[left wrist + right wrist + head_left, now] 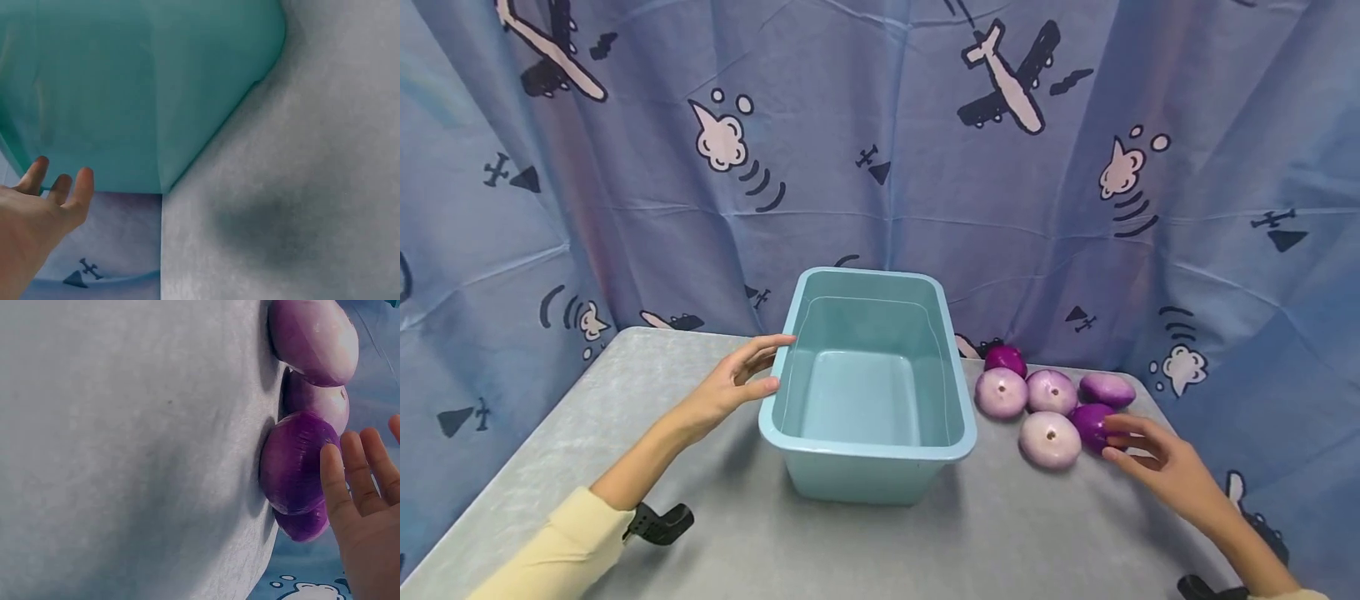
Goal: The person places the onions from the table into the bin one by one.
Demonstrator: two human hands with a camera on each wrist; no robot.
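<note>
A light blue plastic tub (pixel 865 454) stands at the middle of the table. My left hand (pixel 730 385) is at its left rim, fingers loosely spread, fingertips right at the edge; the left wrist view shows this hand (pixel 47 209) beside the tub's outer wall (pixel 94 94). On the right lies a group of several purple onions, some pale, some dark. My right hand (pixel 1165 467) reaches over a dark purple onion (pixel 1090 427), fingers slightly bent. In the right wrist view the fingers (pixel 334 481) extend at that onion (pixel 297 465), not curled round it.
A pale onion (pixel 1050 440) lies nearest the front, with others (pixel 1002 393) behind it and a purple one (pixel 1107 389) at the right back. The grey table (pixel 700 517) ends at a blue patterned curtain (pixel 880 150) behind.
</note>
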